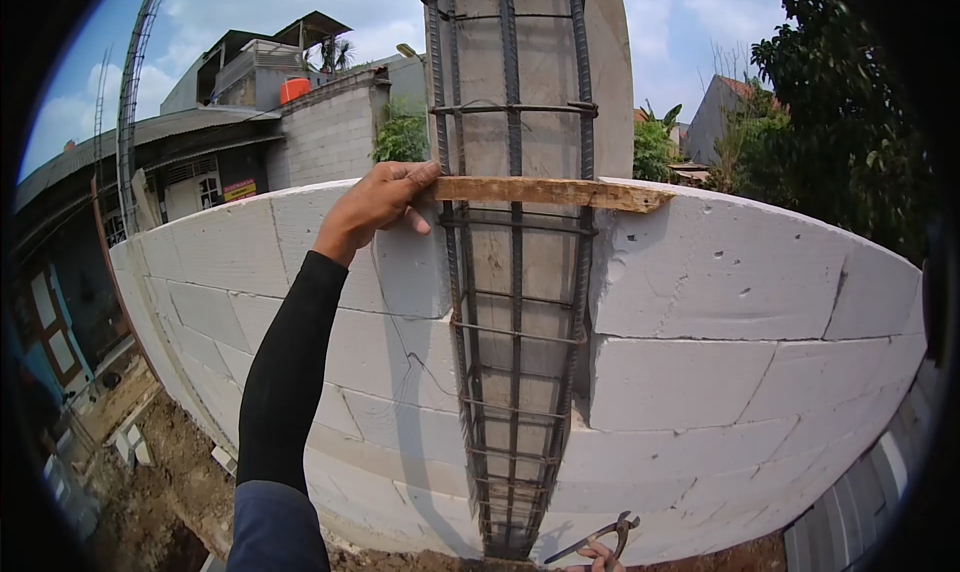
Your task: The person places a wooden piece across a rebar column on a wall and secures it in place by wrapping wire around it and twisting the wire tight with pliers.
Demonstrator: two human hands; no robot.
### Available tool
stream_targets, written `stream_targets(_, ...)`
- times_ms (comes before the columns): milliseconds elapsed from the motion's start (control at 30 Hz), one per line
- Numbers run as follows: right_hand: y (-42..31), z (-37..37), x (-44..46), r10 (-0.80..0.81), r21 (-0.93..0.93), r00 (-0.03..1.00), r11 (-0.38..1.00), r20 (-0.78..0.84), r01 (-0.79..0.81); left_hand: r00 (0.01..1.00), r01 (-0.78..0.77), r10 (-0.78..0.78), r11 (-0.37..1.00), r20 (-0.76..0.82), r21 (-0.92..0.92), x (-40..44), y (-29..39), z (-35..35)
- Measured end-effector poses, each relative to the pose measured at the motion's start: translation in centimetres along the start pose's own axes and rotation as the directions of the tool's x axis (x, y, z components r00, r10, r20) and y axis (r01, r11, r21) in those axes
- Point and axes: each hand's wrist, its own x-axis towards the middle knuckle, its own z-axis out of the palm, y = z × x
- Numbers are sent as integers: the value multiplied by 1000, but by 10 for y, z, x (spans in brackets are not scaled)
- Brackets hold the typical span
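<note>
My left hand [378, 204], at the end of a black sleeve, pinches the left end of a wooden strip [540, 192]. The strip lies across the rebar cage [513, 272], near the top of the white block wall [700, 272]. Low in the view, at the bottom edge, my right hand [598, 557] is closed on metal pincers [622, 532], whose jaws point up. Only a few fingers of that hand show. Thin wire [408, 347] hangs against the wall left of the cage.
A grey board [608, 82] stands behind the cage. Soil and rubble [150, 472] lie at the lower left, and corrugated sheets [870, 492] at the lower right. Another rebar column [130, 102] rises at the left. Houses and trees stand beyond the wall.
</note>
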Motion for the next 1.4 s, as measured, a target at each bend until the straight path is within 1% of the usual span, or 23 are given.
stream_targets(67,1,1,-1,13,6,1000,1000,0,-13,1000,1,0,999,20,-48,0,-1,-1)
stream_targets(167,3,-1,-4,23,17,1000,1000,-11,-23,998,-56,57,998,26,-23,5,-3,-2)
stream_targets(267,6,-5,-9,30,26,999,999,-31,-30,1000,3,-3,1000,28,10,3,3,-2)
stream_targets(333,9,-8,-14,31,41,998,999,-51,-29,997,17,-18,1000,76,10,10,-3,-9)
stream_targets(367,11,-10,-11,27,19,998,999,-59,-26,995,22,-23,1000,99,11,11,-5,-12)
stream_targets(467,22,-20,-3,-20,-29,995,999,-99,18,998,32,-33,999,61,19,3,2,-14)
stream_targets(567,34,-29,5,-80,-82,985,994,-150,69,994,-95,82,973,71,211,10,-3,-17)
stream_targets(667,45,-39,11,-141,-145,971,983,-193,114,1000,-21,14,959,27,283,8,5,-16)
stream_targets(767,54,-48,13,-185,-190,958,971,-219,144,988,-134,150,953,-37,272,0,2,-12)
stream_targets(867,61,-52,13,-208,-221,952,962,-224,158,960,-248,276,917,-49,312,0,-17,-20)
stream_targets(967,67,-53,14,-222,-250,948,954,-227,164,965,-213,254,909,-69,357,-7,-15,-19)
stream_targets(1067,75,-55,14,-228,-281,949,946,-217,163,933,-308,349,900,-87,307,-7,-26,-21)
stream_targets(1167,88,-55,13,-249,-320,946,931,-208,174,886,-373,453,825,-100,425,-13,-33,-18)
stream_targets(1267,95,-47,16,-500,-398,833,833,-238,386,839,-393,535,720,-97,573,-17,-37,-13)
stream_targets(1333,86,-49,16,-464,-386,854,851,-236,356,738,-549,668,675,-93,493,-5,-55,-11)
stream_targets(1367,81,-48,16,-395,-362,890,883,-228,299,678,-622,728,639,-96,453,0,-63,-12)
stream_targets(1400,76,-47,16,-340,-344,915,904,-218,254,702,-586,702,665,-120,463,-2,-62,-11)
